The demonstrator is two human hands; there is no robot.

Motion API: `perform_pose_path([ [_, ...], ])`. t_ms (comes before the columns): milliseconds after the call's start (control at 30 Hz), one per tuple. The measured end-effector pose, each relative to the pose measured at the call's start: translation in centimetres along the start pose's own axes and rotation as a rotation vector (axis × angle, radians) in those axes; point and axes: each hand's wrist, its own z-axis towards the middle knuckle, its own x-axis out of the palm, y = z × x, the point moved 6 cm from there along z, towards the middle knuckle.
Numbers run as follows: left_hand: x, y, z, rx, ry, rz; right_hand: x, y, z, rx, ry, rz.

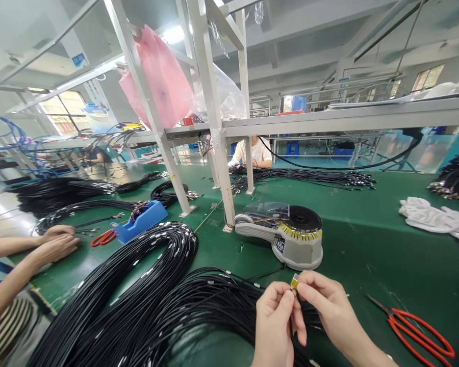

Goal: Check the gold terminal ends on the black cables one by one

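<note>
My left hand [276, 318] is closed in a pinch on a black cable [291, 326], which runs down past its fingers. At the cable's tip is a small metallic end with a piece of yellow tape [294, 281] on it. My right hand [327, 300] pinches at this tape from the other side, the two hands' fingertips almost touching. Just beyond them stands a grey tape dispenser [298, 247] with a black round top and yellow tabs about its rim. Big bundles of black cables [210, 300] with white labels lie to the left of my hands.
Red-handled scissors [421, 329] lie at the right; white gloves [436, 216] sit behind them. White shelf posts [220, 153] rise from the green table [355, 219]. At left, a co-worker's hands [59, 242] are near a blue tape holder [141, 221] and red scissors [104, 238]. Another person [254, 152] sits opposite.
</note>
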Motion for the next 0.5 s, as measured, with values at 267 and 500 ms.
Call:
perform_pose_path([
  [267, 0.2, -1.3, -0.4, 0.008, 0.027, 0.007, -0.1, -1.8, 0.2, 0.132, -0.031, 0.151],
  [500, -0.4, -2.3, -0.2, 0.092, -0.02, 0.121, -1.0, -1.1, 0.6, 0.089, -0.049, 0.178],
])
